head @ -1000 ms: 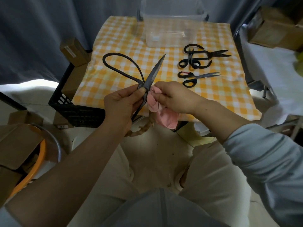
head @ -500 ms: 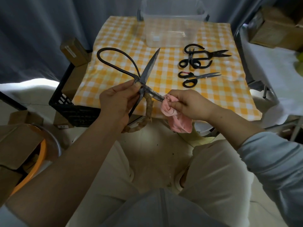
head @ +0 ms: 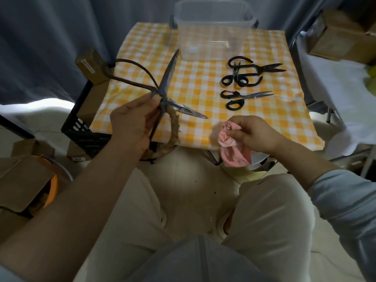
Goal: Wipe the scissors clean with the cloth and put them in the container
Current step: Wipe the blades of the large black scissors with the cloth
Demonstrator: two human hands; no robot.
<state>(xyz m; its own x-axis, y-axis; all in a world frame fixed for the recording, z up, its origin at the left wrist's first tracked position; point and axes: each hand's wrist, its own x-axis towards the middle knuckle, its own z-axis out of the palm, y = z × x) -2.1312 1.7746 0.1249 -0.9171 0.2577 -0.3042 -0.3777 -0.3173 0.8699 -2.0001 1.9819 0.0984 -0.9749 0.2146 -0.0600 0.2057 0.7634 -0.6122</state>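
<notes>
My left hand (head: pixel 133 123) grips a large black pair of scissors (head: pixel 168 78) at the pivot, above the near left part of the table. Its blades are spread wide: one points up toward the container, the other points right. One handle loop is wrapped in tan cord. My right hand (head: pixel 252 133) holds a bunched pink cloth (head: pixel 230 147) just right of the lower blade tip, apart from it. A clear plastic container (head: pixel 213 31) stands at the table's far edge.
Several smaller black scissors lie on the yellow checked tablecloth (head: pixel 203 86): a tangled group (head: pixel 244 73) and one pair with a red tie (head: pixel 240 97). A black crate (head: pixel 81 127) and cardboard boxes (head: pixel 24 180) stand left of the table. More boxes (head: pixel 341 37) sit at the right.
The cloth slid along the lower blade to the right and came off its tip. The scissors opened wider and shifted slightly up and left in my left hand.
</notes>
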